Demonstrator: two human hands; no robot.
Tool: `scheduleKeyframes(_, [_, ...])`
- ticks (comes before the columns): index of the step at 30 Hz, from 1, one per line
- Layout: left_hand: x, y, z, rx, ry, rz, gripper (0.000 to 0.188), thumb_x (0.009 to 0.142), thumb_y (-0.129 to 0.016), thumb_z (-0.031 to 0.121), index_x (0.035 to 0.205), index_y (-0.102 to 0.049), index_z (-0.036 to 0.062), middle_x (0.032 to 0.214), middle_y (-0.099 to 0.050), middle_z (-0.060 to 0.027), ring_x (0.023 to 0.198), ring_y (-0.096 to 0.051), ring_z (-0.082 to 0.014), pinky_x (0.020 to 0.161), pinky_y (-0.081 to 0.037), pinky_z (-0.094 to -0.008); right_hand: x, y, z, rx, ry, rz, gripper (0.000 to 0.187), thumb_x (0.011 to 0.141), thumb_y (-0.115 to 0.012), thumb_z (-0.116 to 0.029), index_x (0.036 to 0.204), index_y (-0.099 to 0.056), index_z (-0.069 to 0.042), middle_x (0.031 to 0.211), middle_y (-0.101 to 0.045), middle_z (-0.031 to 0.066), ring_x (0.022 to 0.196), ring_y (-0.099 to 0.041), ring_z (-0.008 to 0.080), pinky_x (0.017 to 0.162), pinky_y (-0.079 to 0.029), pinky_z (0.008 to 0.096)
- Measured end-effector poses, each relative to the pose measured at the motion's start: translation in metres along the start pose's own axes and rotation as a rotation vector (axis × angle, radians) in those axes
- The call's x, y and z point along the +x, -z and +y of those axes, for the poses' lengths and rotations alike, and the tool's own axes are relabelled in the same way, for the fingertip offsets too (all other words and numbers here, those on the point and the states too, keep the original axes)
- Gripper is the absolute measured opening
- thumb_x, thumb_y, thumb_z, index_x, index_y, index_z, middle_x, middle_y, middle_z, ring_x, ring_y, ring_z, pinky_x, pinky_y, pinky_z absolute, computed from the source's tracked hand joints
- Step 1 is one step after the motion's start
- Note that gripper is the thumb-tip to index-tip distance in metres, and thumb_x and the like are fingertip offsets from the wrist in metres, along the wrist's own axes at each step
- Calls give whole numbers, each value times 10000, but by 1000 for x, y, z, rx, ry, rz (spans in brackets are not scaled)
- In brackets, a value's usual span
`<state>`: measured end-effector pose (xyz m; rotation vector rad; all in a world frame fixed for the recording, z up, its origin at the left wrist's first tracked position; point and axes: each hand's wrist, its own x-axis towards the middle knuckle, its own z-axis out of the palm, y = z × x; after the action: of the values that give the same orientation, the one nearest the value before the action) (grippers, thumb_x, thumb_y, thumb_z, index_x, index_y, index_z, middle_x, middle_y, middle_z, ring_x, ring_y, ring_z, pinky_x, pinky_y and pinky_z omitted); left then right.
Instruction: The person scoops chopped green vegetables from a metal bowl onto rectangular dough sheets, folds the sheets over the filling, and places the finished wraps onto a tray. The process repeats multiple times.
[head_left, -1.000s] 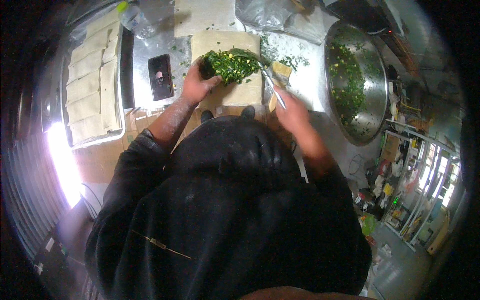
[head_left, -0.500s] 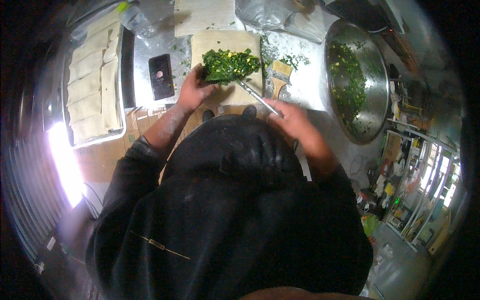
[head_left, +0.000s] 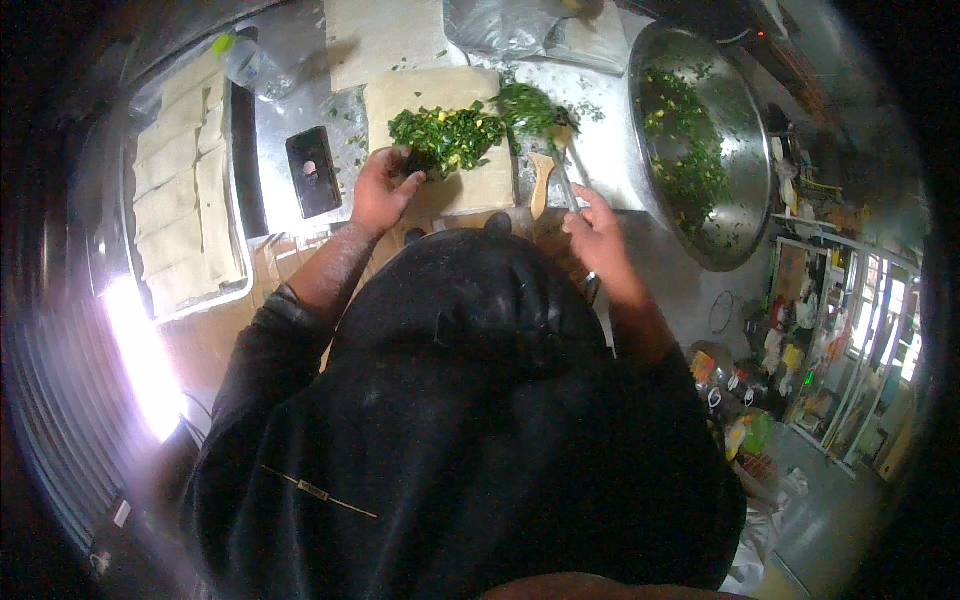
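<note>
A pile of chopped greens with yellow bits [head_left: 445,138] lies on a pale, floured dough sheet [head_left: 480,190]. At the pile's near left edge rests my left hand [head_left: 385,192], thumb apart from the fingers, fingertips partly hidden against the greens. My right hand [head_left: 600,240] grips a long metal-handled utensil [head_left: 570,190] to the right of the dough. A blurred clump of greens [head_left: 527,108] is by its far end, so the utensil's head cannot be made out. Beside the handle lies a flat brush with a wooden handle [head_left: 541,188], its bristles mostly covered.
A large steel bowl [head_left: 765,165] holding more greens stands at the right. On the left are a phone [head_left: 314,172] and a tray [head_left: 243,265] of folded dough pieces. Behind lie a plastic bottle [head_left: 245,68], another dough sheet [head_left: 385,35] and clear plastic [head_left: 505,28].
My right hand has swung the utensil right, off the pile, its far end now over the brush. My left hand stays at the pile's edge. The whole view has shifted slightly.
</note>
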<state>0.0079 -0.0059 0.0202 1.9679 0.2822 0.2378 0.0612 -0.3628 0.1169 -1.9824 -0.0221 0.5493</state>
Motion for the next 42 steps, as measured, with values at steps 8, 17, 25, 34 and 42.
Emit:
scheduleKeyframes(8, [0,-18,-8,89,-89,-429,388,826,-798,219,1119,-634,25,963,-648,-175,877,-664,-311,779,-537,-416,-1,-3,8,106,-133,-39,509,937,-631,-55,1429,-505,-58,890,-663,54,642,-535,76,529,-408,246])
scheduleKeyframes(17, [-5,-23,-22,72,-152,-466,362,826,-760,233,1099,-624,37,1020,-619,-201,976,-630,-408,839,-531,-470,-21,-5,-11,25,60,-104,507,941,-632,-24,1435,-518,-34,879,-636,1,707,-519,45,612,-414,220])
scheduleKeyframes(25, [-8,-25,-27,-88,-34,-491,413,789,-780,252,1132,-633,75,1108,-612,-196,1042,-615,-424,884,-526,-477,-20,-5,-29,-10,104,-12,519,951,-626,-28,1455,-501,-38,830,-601,0,643,-516,57,567,-421,230])
scheduleKeyframes(34, [-11,-28,-20,14,-170,-409,499,743,-811,330,1154,-657,94,1128,-633,-158,1049,-627,-408,881,-535,-442,-22,128,-24,277,16,332,530,917,-610,-112,1433,-503,-55,796,-628,58,508,-512,118,467,-414,277])
scheduleKeyframes(42, [-10,-30,11,351,-393,-339,266,890,-667,270,1049,-665,56,1003,-639,-158,918,-645,-365,778,-529,-426,37,232,55,100,-283,467,521,921,-627,-172,1416,-520,-48,789,-629,55,561,-525,132,503,-422,305])
